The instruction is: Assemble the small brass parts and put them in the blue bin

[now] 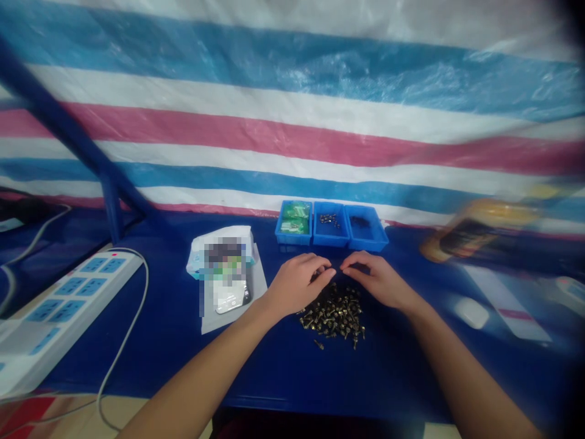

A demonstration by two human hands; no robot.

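Observation:
My left hand (301,281) is over the upper left edge of a heap of small brass-coloured metal pieces (336,314), perhaps screws or small fittings. Its fingers are curled towards the thumb; whatever they pinch is too small to name. Facing it across a narrow gap, my right hand (381,280) has thumb and forefinger pressed close together at the heap's upper right, and any piece between them cannot be made out. Behind the hands stand three blue bins: the left bin (294,239) has green-and-white packets, the middle bin (329,239) some small metal pieces, the right bin (369,242) small dark pieces.
On the blue table (283,372), a wipes-like packet (196,256) and a phone (233,299) lie left of my hands. Further left is a white power strip (86,299) with a cable (132,332). At right are a blurred yellow-brown object (475,228) and a white rounded item (472,312).

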